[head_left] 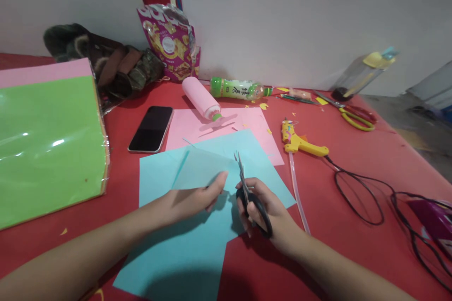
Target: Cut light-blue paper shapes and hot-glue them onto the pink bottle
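My left hand [201, 194] is closed in a pinch on a small piece of light blue paper [203, 169], thumb on top. In my right hand [264, 204] are scissors with black handles [252, 200]; my fingers go round the loops. The blades point away from me, slightly apart, beside the right end of the held piece. Under both hands lie larger light blue sheets [180, 254], partly hidden by my left forearm. A pink sheet [222, 124] lies beyond them, with a pink-wrapped bottle [201, 96] lying across its far edge.
Around the work lie a phone [151, 129], a yellow glue gun [300, 143] with a black cord, a green-labelled bottle [236, 89] and yellow-handled scissors [356, 117]. A snack bag [169, 42] stands behind. Packed coloured paper [49, 150] is at left; a clear bottle [363, 75] is at far right.
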The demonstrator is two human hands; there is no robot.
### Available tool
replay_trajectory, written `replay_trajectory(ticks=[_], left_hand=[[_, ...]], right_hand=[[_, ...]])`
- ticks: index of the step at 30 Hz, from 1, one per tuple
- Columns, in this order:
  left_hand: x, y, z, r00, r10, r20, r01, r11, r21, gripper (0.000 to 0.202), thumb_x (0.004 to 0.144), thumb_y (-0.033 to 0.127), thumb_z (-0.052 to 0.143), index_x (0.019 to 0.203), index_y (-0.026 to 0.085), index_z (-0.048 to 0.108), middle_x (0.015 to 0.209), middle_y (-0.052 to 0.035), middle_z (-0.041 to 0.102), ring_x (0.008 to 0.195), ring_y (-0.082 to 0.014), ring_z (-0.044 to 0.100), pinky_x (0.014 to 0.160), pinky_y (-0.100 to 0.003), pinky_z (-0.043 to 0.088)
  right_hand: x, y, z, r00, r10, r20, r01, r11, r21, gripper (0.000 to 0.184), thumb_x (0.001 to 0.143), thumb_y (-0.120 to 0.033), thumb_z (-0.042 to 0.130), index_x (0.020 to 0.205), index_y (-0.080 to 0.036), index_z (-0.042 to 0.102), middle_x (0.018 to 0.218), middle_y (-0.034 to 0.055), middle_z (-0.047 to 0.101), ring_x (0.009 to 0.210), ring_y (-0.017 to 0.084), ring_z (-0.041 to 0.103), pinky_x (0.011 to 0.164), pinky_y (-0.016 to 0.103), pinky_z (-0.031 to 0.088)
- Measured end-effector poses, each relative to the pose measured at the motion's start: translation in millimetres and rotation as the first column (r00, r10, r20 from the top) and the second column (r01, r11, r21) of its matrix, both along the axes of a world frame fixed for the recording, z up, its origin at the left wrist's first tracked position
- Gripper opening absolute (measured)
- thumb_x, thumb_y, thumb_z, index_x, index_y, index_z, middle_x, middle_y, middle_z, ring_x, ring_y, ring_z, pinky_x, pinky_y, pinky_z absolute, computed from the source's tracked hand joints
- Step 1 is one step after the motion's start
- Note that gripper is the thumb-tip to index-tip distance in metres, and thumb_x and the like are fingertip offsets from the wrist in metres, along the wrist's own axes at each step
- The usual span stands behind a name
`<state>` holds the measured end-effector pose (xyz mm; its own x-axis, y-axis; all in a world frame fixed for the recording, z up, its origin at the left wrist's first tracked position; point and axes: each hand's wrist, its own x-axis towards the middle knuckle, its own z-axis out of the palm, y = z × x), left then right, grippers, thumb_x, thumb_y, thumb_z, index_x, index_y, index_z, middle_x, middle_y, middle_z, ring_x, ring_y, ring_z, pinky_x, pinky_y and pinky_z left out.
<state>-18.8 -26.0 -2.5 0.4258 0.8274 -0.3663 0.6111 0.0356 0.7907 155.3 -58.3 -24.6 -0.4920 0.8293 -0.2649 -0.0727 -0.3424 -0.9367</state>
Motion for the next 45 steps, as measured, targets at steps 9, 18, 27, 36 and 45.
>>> replay_trajectory(ticks=[9,18,27,36,45], left_hand=[[-4,5,4.8,0.995,-0.092,-0.029,0.095,0.992,0.086,0.058,0.086,0.039,0.020,0.033,0.019,0.032,0.035,0.0050,0.038,0.040,-0.0096,0.043,0.070,-0.020,0.038],[-4,4,5.7,0.992,-0.127,-0.007,0.127,0.988,0.090,0.057,0.086,0.040,0.022,0.033,0.019,0.031,0.034,0.0046,0.038,0.043,-0.0111,0.044,0.073,-0.021,0.037],[-8,6,11.0,0.991,-0.137,-0.003,0.137,0.987,0.082,0.057,0.086,0.039,0.025,0.032,0.019,0.031,0.033,0.0042,0.038,0.041,-0.0106,0.043,0.073,-0.021,0.037],[-13,8,13.4,0.991,-0.136,-0.006,0.137,0.990,0.040,0.057,0.085,0.040,0.027,0.032,0.020,0.031,0.031,0.0044,0.035,0.037,-0.0104,0.040,0.070,-0.022,0.038],[-12,8,15.8,0.991,-0.121,-0.049,0.123,0.991,0.046,0.057,0.084,0.041,0.027,0.031,0.020,0.032,0.032,0.0039,0.037,0.038,-0.0106,0.042,0.067,-0.022,0.038]], right_hand=[[1,0,-1.1,0.999,0.023,-0.025,-0.023,1.000,0.005,0.046,0.071,-0.059,0.051,0.094,-0.021,0.038,0.061,-0.0072,0.042,0.040,0.004,0.039,0.038,0.018,0.035],[2,1,-2.5,0.986,0.054,-0.159,-0.053,0.999,0.011,0.043,0.074,-0.054,0.051,0.098,-0.020,0.038,0.067,-0.0036,0.043,0.050,0.007,0.043,0.046,0.021,0.037],[2,1,-1.9,0.987,0.074,-0.139,-0.070,0.997,0.035,0.043,0.074,-0.054,0.051,0.096,-0.020,0.038,0.064,-0.0051,0.042,0.046,0.005,0.040,0.044,0.020,0.034],[4,2,-3.4,0.982,0.112,-0.150,-0.111,0.994,0.016,0.042,0.075,-0.053,0.051,0.096,-0.019,0.039,0.062,-0.0053,0.043,0.044,0.005,0.039,0.043,0.020,0.032],[3,1,-2.7,0.972,0.090,-0.215,-0.100,0.994,-0.035,0.044,0.073,-0.053,0.053,0.097,-0.019,0.040,0.065,-0.0040,0.044,0.049,0.007,0.042,0.045,0.021,0.032]])
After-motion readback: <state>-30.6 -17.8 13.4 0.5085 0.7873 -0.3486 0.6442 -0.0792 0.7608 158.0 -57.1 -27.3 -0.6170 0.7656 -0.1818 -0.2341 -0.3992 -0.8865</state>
